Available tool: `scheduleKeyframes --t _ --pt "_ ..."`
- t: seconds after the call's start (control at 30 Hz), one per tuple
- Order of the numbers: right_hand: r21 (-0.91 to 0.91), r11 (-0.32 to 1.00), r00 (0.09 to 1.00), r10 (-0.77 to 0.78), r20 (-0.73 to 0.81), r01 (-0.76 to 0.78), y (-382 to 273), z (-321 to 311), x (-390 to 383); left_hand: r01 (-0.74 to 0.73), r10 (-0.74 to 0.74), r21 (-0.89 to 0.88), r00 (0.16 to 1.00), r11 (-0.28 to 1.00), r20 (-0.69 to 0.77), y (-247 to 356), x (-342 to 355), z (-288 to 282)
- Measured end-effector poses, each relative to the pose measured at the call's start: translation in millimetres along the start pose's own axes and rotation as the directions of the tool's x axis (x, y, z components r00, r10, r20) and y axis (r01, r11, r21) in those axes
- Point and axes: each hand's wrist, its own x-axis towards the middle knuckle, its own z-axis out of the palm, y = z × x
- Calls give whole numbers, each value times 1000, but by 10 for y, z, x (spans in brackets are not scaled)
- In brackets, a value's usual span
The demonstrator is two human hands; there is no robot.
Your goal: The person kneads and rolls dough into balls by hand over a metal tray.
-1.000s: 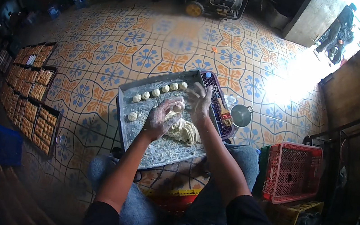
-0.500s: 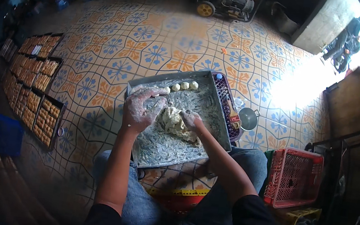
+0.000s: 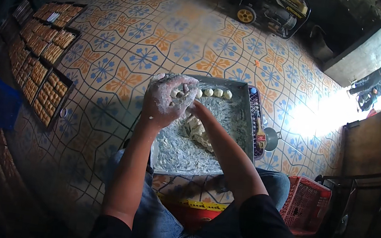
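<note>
A shallow metal tray, smeared with white dough or paste, sits in front of my knees. My left hand, coated in flour, is raised over its far left corner with fingers curled inward. My right hand meets it there, its fingers mostly hidden behind the left. Whether a piece of dough lies between them cannot be seen. A soft lump of dough rests mid-tray, partly behind my right forearm. Several small dough balls line the tray's far edge, just right of my left hand.
A purple crate shows along the tray's right side, with a brush on it and a metal pot beyond. Black trays of pastries cover the left floor. A red crate stands right; a generator stands far off.
My right hand has left the dough lump and moved up and left to my left hand. My left hand's fingers have curled inward. The whole view has shifted and turned slightly.
</note>
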Motion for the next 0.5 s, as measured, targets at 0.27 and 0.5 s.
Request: scheduleKeyframes --t 0.27,0.5 --pt "-254 967 988 36 149 3 193 -97 399 82 -80 -106 997 991 20 -69 27 -170" --pt "-495 865 956 207 209 -79 305 276 -96 103 -102 -80 995 992 8 -87 -63 -345"
